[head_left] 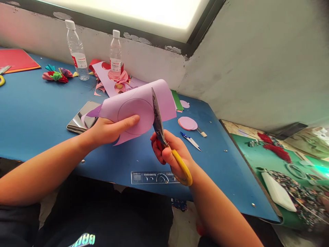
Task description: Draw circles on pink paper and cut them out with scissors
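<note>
A sheet of pale purple paper [138, 109] is held up over the blue table by my left hand [110, 130], thumb on its front and fingers behind. A circle is drawn on it in a thin dark line, and part of its right and lower edge is cut. My right hand [174, 151] grips scissors [158, 120] with yellow and red handles. Their blades point up and lie against the paper at the circle's right side. Behind my left hand, a phone-like shiny slab [83, 116] lies on the table, partly hidden by the paper.
Purple paper discs [188, 123], pens [190, 141] and a clear ruler [154, 177] lie on the blue table [46, 106]. Two water bottles [77, 51] stand near the wall beside paper scraps [105, 75]. At far left are red sheets [17, 60]; a green table [257, 154] adjoins on the right.
</note>
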Demonstrator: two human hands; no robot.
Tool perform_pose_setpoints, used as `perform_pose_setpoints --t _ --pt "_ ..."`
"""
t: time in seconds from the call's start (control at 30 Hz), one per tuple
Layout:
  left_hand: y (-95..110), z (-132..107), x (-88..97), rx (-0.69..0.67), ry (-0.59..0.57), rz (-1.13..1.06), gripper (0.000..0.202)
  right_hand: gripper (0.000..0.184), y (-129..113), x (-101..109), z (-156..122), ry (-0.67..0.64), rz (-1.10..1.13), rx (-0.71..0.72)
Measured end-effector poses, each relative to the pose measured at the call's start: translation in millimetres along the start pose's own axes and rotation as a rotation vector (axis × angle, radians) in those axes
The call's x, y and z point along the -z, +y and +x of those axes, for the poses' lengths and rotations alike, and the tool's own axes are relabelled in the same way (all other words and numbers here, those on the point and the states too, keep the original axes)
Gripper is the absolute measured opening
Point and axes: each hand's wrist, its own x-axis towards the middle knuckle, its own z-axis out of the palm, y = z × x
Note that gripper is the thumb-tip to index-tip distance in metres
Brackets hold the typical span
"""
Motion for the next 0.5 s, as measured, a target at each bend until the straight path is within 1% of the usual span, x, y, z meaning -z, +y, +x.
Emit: perform_pose_setpoints --t 0.33,0.5 --pt "0.1 1.4 -0.6 0.033 0.020 -0.031 0.037 0.084 -1.6 -0.9 -0.6 0.017 0.000 0.004" --pt "0.9 1.3 -0.6 0.036 0.009 -0.021 0.040 0.084 -3.0 -1.1 -0.6 0.017 0.000 0.006"
